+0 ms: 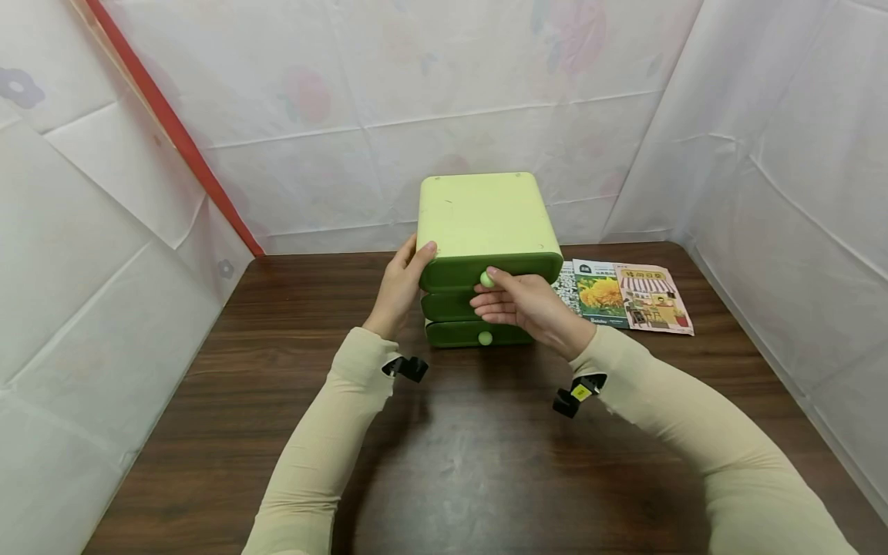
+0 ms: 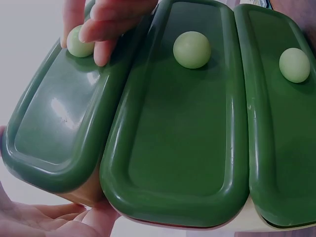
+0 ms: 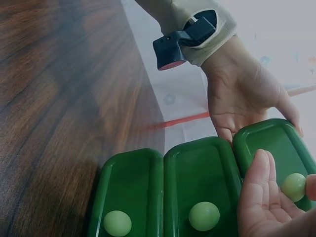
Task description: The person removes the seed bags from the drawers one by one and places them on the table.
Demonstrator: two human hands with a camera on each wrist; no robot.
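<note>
A small cabinet with a pale green body and three dark green drawer fronts stands on the table. Each front bears a round light green knob. My right hand pinches the knob of the top drawer between thumb and finger, its other fingers spread in front of the middle drawer. At the cabinet's left side, my left hand rests against the upper wall, thumb over the top front corner and fingers reaching back along the side. The bottom drawer's knob shows below the right hand.
Flat printed packets lie right of the cabinet, among them one with a yellow flower and one with a striped awning. Pale patterned sheeting hangs behind and beside the dark wooden table.
</note>
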